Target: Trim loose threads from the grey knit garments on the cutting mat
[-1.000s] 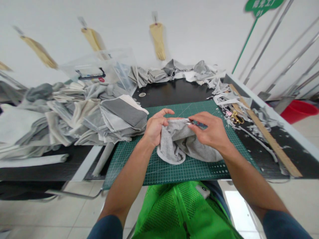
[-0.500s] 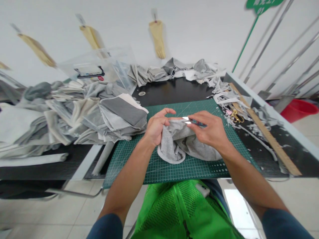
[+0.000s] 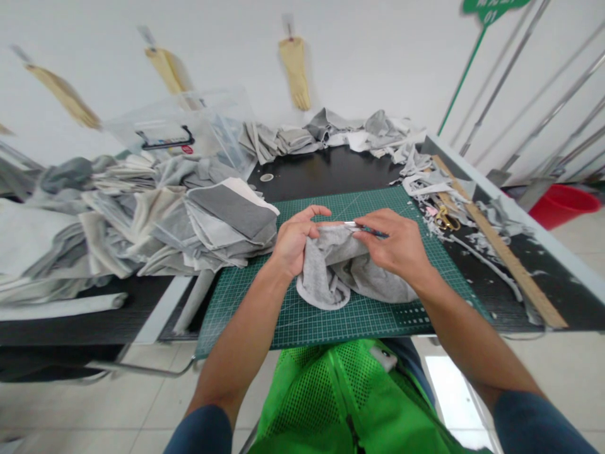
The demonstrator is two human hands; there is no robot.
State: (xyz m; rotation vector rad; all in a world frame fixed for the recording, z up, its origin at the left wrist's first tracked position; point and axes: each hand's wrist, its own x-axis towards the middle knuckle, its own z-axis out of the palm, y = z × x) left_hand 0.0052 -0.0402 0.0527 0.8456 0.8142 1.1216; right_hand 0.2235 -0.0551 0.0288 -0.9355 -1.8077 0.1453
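Observation:
My left hand (image 3: 297, 241) pinches the upper edge of a grey cloth (image 3: 326, 277), with its index finger raised apart. In my right hand (image 3: 394, 243) is a small tool with a bright metal tip and a dark handle (image 3: 375, 232), which looks like thread snips. The tip (image 3: 350, 225) lies at the cloth's top edge, between my two hands. The cloth hangs in loose folds onto the green cutting mat (image 3: 293, 325); a pale edge runs round its lower left fold. My right fingers hide much of the tool.
Grey and beige cloth pieces (image 3: 231, 217) are heaped at the left, before a clear plastic box (image 3: 179, 120). On the right lie a wooden ruler (image 3: 501, 246), gold-handled scissors (image 3: 447, 219) and fabric scraps. More cloth (image 3: 331, 129) lines the back; a red bucket (image 3: 562, 205) stands beyond.
The bright tip of the tool looks narrower now, as if turned slightly. Both hands keep their hold on cloth and tool; the whole view has shifted a little.

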